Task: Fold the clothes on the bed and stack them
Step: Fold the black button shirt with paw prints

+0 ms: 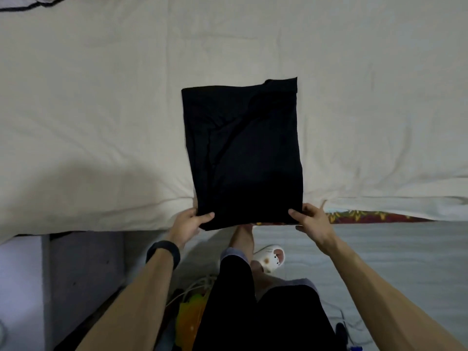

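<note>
Closest to the camera are the person's own two forearms reaching forward, with their legs in black trousers between them, standing right at the bed's edge.

Biggest thing by far is the bed, covered in a cream sheet with a few creases, filling the whole upper part of the view. Below it there's a pale grey floor on the right and a dark grey piece of furniture on the left.

Then the black garment. It's folded into a tall rectangle and lies flat on the sheet about mid-bed, with its near end hanging just past the mattress edge. The far right corner has a bit of an uneven layer poking up, and there are some diagonal wrinkles across the top.

An orange and yellow bag sits on the floor by the left leg, with some white cords next to it. A strip of patterned fabric in red and yellow peeks out from under the sheet on the right.

Left hand is pinching the garment's near left corner, thumb on top, fingers tucked underneath. Right hand does the same at the near right corner, thumb pressed on top of the fabric.

Smaller stuff: a white slipper on the floor beside a bare foot, a black wristband on the left wrist, and a dark cord at the far left corner of the bed.
</note>
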`<state>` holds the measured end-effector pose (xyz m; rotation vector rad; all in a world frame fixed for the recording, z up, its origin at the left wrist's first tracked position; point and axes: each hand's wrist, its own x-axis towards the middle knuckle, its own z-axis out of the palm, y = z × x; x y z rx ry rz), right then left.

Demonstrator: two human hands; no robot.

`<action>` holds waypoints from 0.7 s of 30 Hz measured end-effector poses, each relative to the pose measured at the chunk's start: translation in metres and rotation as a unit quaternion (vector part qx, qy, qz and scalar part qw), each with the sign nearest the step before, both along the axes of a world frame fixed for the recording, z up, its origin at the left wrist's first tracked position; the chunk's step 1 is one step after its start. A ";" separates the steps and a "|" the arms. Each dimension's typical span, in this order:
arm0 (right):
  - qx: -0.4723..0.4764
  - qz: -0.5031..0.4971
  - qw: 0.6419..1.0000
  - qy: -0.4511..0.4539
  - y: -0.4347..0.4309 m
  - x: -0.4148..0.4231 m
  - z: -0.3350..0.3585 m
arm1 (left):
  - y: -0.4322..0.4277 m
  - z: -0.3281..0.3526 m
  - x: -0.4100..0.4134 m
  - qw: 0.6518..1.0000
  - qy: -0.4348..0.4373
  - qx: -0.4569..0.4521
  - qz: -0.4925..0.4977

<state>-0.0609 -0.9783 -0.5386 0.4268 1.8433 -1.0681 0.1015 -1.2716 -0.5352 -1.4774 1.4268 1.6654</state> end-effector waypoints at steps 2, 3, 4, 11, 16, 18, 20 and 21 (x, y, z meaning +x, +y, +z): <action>-0.002 -0.022 1.000 0.006 0.003 0.007 0.003 | 0.003 0.006 0.007 0.999 -0.012 0.011 0.044; -0.004 -0.036 0.999 0.006 0.004 0.010 0.005 | 0.005 0.008 0.011 0.997 -0.009 0.022 0.072; -0.008 -0.051 0.999 0.007 0.004 0.013 0.008 | 0.008 0.012 0.013 0.994 -0.003 0.037 0.098; -0.030 -0.106 0.994 -0.007 0.006 0.022 0.019 | 0.029 0.025 0.018 0.986 -0.015 0.052 0.156; -0.035 -0.106 0.994 -0.004 0.006 0.021 0.025 | 0.040 0.030 0.016 0.994 0.040 -0.008 0.104; -0.034 -0.107 0.994 0.011 0.007 0.022 0.032 | 0.042 0.034 0.018 0.994 0.053 -0.055 0.080; -0.035 -0.108 0.993 0.023 0.007 0.026 0.043 | 0.041 0.042 0.022 0.992 0.056 -0.081 0.084; -0.036 -0.103 0.994 0.028 0.007 0.030 0.050 | 0.041 0.048 0.026 0.990 0.057 -0.095 0.082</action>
